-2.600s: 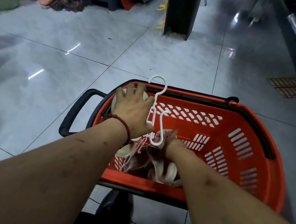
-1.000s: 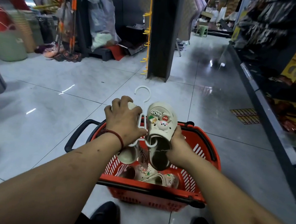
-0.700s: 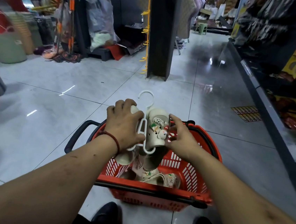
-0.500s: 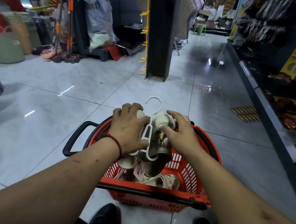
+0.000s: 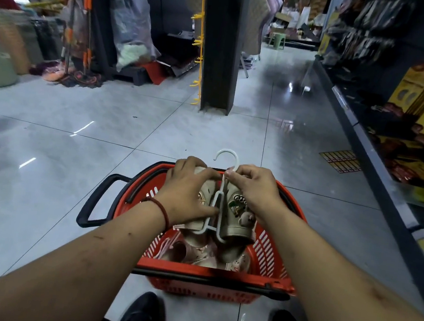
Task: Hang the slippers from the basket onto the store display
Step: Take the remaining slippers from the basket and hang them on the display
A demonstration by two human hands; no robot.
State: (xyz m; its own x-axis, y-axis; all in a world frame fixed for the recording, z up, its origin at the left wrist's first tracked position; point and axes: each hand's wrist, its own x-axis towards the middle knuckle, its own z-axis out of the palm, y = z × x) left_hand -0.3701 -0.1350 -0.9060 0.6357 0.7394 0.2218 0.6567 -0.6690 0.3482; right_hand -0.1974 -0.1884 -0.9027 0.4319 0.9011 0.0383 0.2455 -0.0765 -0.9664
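Beige slippers point(image 5: 236, 215) on white hanger point(image 5: 217, 200) — above red basket point(image 5: 270, 245).

right hand point(image 5: 251, 188) moved from slipper point(image 5: 239, 215) sole up to hanger point(image 5: 218, 200) neck, 2 slippers now side by side

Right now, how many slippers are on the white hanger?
2. One slipper sits on the hanger's left side under the left hand; the other on its right, under the right hand. More lie loose in the basket, partly hidden.

no text clear enough to read
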